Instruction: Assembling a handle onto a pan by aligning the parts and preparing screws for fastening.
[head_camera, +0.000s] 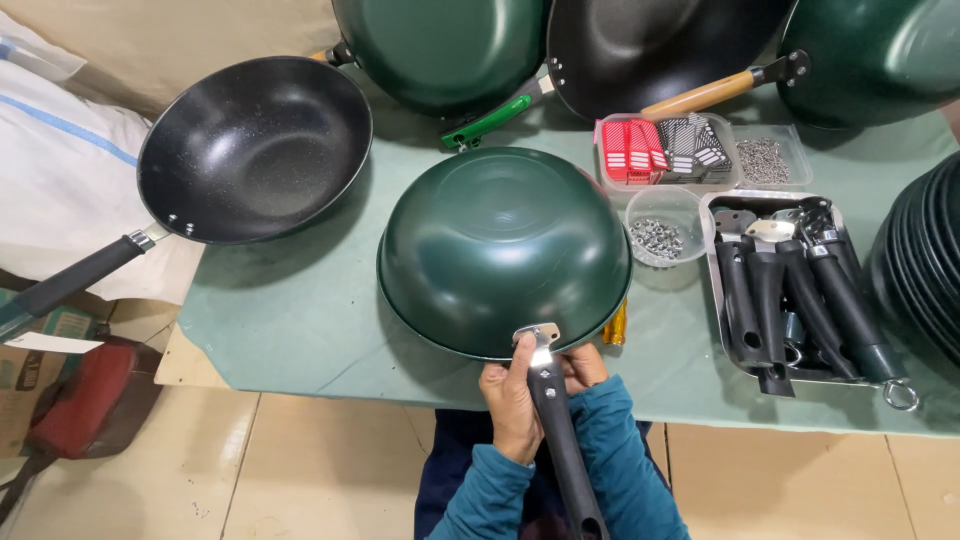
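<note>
Long black plastic handle (562, 440), running lower centre up to the upturned dark green wok (503, 250), is clamped by left hand (512, 405); right hand (583, 368) grip can't be told.

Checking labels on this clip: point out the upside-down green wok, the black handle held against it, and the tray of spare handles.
Green wok (495, 245), head view, domed underside.
Black handle (560, 430), head view, mid-shaft between both hands.
Tray (712, 300), head view, left rim.

Soft, even indoor light from above me, gentle sheen on the upturned green wok (503, 248), faint shadows under pans on the surface (300, 310), sharp focus, slight wide-angle bending at edges
</note>
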